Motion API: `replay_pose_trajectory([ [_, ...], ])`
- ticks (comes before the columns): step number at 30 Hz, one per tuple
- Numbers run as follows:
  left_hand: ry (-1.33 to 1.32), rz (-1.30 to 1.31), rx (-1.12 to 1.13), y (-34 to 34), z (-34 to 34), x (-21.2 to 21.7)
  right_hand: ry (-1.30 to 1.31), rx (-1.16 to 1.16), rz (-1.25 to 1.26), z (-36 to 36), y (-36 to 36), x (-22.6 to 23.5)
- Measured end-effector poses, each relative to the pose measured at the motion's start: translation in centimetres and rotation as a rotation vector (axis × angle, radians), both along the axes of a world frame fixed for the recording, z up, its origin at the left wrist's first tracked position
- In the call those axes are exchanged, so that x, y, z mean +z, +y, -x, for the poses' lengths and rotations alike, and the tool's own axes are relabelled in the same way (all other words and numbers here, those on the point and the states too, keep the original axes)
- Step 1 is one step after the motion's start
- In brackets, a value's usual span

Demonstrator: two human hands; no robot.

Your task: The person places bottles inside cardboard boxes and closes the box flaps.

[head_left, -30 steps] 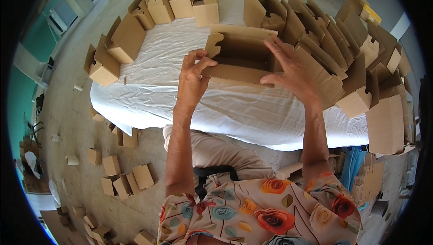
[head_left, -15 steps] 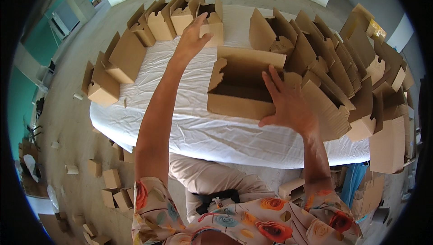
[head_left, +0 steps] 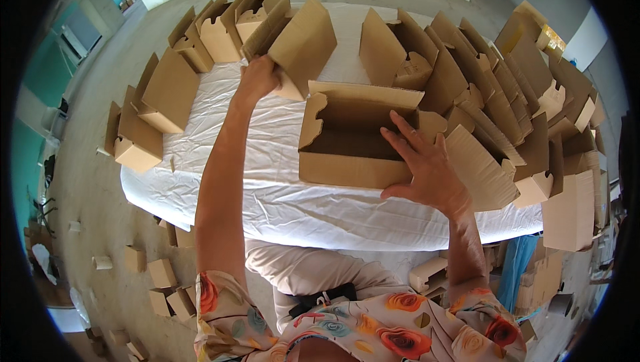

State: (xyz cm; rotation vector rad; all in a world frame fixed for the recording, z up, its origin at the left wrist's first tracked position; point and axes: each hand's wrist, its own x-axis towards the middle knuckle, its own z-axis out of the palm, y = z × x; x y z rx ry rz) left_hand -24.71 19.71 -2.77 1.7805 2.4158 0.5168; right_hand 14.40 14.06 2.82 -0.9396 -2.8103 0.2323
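Head view. I saw the left arm stretched far forward across the white-sheeted counter [head_left: 200, 182], elbow nearly straight, forearm rising up the frame. The left hand [head_left: 257, 79] was at the far side of the counter, its fingers closed on the lower edge of a folded cardboard box [head_left: 303, 49] that stood tilted among the row of boxes there; the fingertips themselves were hidden behind the cardboard.

The right arm came up from the lower edge, bent at the wrist. The right hand [head_left: 423, 165] lay palm down with fingers [head_left: 400, 129] spread apart, resting on the right end of the open cardboard box [head_left: 347, 142]; the thumb pressed against the box's near outer wall and the fingertips reached over the rim into the opening. It gripped nothing, only pressed.

The open box sat at the middle of the counter, its mouth upward and flaps raised. Stacked flat cardboard blanks [head_left: 493, 115] crowded the right side just beside it, and more boxes [head_left: 153, 105] lined the left edge. Small boxes [head_left: 163, 282] lay on the floor below
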Motion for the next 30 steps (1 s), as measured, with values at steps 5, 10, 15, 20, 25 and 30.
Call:
replay_pose_trajectory([
  [5, -0.138, -0.433, -0.105, -9.8, -2.7, 1.1, 0.073, -0.017, -0.053, -0.6, -1.0, -0.1],
  [10, -0.019, -0.475, -0.121, -17.2, -4.1, 2.0, 0.081, -0.103, -0.213, -0.4, -2.8, 1.0],
  [15, 0.23, -0.629, -0.049, -22.0, -5.5, 2.0, 0.267, -0.042, -0.359, 1.9, -6.1, 4.6],
  [20, 0.326, -0.677, -0.095, -23.6, -7.0, 2.0, 0.605, 0.63, -0.282, 11.9, -6.9, 4.1],
  [25, 0.345, -0.655, -0.044, -25.4, -7.1, 1.0, 0.33, 0.69, -0.231, 22.8, -5.5, 3.0],
  [30, 0.124, -0.731, -0.035, -25.9, -6.6, 0.0, -0.138, 0.405, -0.158, 24.6, -3.5, 0.9],
])
